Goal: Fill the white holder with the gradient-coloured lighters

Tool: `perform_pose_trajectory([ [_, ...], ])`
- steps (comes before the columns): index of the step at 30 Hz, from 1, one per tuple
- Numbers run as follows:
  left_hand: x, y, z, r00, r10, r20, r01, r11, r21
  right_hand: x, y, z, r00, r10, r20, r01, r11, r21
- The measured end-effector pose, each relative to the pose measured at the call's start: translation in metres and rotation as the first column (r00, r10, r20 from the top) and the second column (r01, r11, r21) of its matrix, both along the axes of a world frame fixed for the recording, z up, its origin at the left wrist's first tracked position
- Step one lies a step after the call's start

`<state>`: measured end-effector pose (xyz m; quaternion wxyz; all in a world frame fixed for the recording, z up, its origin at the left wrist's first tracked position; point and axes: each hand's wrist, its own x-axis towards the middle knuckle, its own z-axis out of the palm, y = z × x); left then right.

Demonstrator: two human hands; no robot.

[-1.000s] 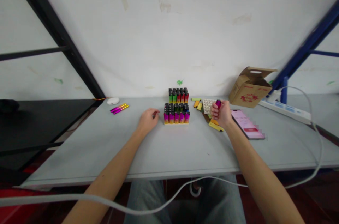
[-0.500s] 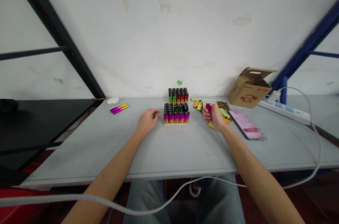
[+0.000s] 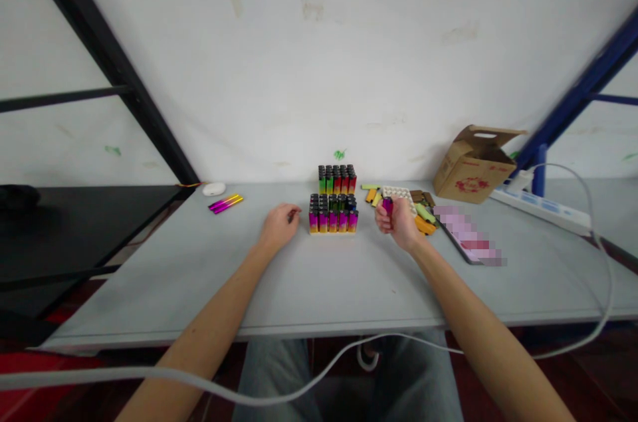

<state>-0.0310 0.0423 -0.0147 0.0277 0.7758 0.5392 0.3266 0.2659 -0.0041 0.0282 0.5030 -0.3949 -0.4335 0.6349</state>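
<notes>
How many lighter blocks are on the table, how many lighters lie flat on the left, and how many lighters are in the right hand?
Lighter blocks: 2
Flat lighters: 2
Lighter in the right hand: 1
Total: 5

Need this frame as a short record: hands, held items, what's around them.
left hand: curled on the table, beside the front block of upright lighters
right hand: gripping a magenta lighter
near right hand: white holed tray, loose orange and yellow pieces
further right: blurred phone, cardboard box, power strip
far left: two lying lighters
surface: grey table
</notes>
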Motion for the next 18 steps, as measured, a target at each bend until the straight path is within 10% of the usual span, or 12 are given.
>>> perform_pose_trajectory([
  [18,-0.0012,0.0017,-0.002,1.0,-0.013,0.009,0.013,1.0,0.01,-0.0089,-0.0041,0.0003,0.997,0.074,0.036,-0.071,0.994,-0.08],
])
